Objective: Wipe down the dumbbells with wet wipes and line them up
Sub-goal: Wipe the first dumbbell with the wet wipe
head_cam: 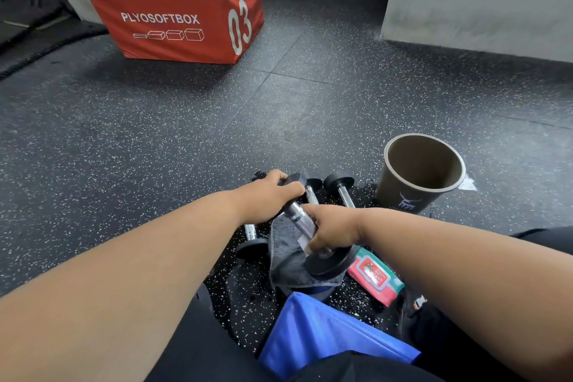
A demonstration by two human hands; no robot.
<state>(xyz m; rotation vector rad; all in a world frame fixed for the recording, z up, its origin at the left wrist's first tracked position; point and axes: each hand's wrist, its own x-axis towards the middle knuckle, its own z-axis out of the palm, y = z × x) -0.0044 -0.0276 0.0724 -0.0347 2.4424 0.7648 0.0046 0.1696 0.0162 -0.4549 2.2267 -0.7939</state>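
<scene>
A small dumbbell [300, 218] with black ends and a knurled chrome handle is held tilted above the floor. My left hand [269, 194] grips its far black end. My right hand [333, 228] is wrapped round the handle near the lower end, with a white wet wipe [302, 243] pinched against the metal. Below it lies a grey cloth [286, 260]. More dumbbells rest on the floor: one [341, 187] behind my hands, another [252, 240] partly hidden under my left wrist. A red and green wet-wipe pack [376, 277] lies on the floor under my right forearm.
A brown paper bin [423, 170] stands open to the right of the dumbbells. A red plyo soft box [176, 9] sits at the far left. A blue bag [325, 332] lies near my legs. A grey wall block [480, 0] rises at the right. Speckled black rubber floor [155, 139] spreads all round.
</scene>
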